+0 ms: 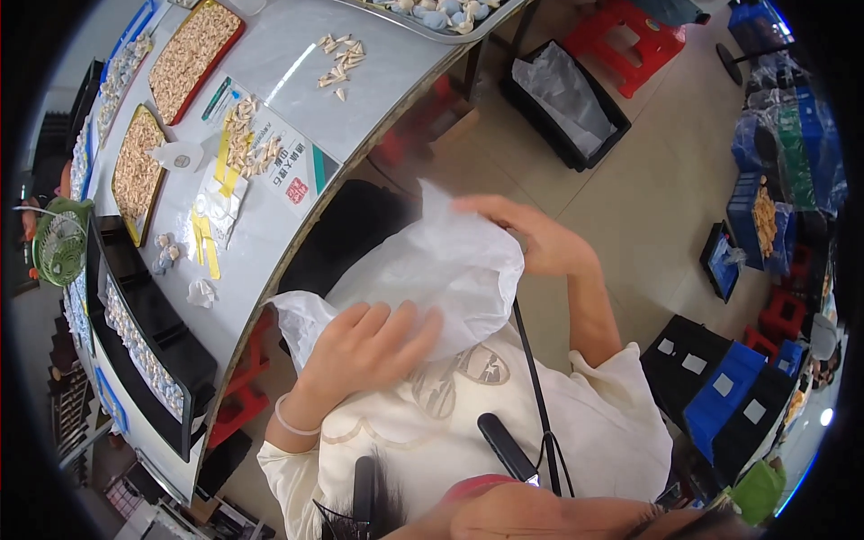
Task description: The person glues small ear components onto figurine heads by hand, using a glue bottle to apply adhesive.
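A thin white plastic bag (405,270) is spread in front of my body, its mouth toward me. On its near left side, my left hand (369,346) grips the rim with bent, slightly blurred fingers. My right hand (535,234) holds the far right edge, where the fingertips are smeared by motion and a corner of the bag sticks up. The bag's folds hide what, if anything, lies inside.
A grey table (297,45) curves along the left, with trays of small tan pieces (196,56) and a loose pile (243,135). A black lined bin (567,103) and a red stool (625,40) stand on the floor beyond. Black and blue crates (720,387) are at right.
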Tool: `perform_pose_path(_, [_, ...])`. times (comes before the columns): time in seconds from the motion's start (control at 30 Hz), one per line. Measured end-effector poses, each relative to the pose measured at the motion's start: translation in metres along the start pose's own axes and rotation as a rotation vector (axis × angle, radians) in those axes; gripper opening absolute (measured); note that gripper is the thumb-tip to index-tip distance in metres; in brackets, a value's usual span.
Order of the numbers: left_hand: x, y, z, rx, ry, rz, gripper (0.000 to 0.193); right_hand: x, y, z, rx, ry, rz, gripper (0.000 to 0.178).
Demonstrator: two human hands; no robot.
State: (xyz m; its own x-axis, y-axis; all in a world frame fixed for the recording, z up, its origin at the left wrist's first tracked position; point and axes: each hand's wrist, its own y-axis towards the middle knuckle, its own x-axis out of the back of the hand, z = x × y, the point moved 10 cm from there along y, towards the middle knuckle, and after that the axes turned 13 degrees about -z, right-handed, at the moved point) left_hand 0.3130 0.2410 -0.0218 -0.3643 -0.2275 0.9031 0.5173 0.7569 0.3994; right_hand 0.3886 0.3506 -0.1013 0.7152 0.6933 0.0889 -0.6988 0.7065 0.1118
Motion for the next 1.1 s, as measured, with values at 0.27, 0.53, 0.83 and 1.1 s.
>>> perform_pose_path(0.27, [-0.009,-0.007,0.053,0.322,-0.205,0.0,0.034,-0.016,-0.003,-0.033,-0.22,-0.041,0.223,0.037])
perform_pose_path(0.53, [0.04,-0.034,0.101,0.823,-0.468,-0.07,0.018,0.015,0.057,0.033,0.187,-0.311,-0.352,0.022])
perform_pose_path(0.83, [0.175,-0.078,0.124,0.955,-0.273,-0.813,0.021,-0.051,0.037,0.152,0.931,-0.325,-0.359,0.062])
perform_pose_path(1.1, [0.235,-0.129,0.112,0.948,-0.46,-1.43,0.029,-0.183,0.049,0.179,0.906,-0.685,-0.141,0.075])
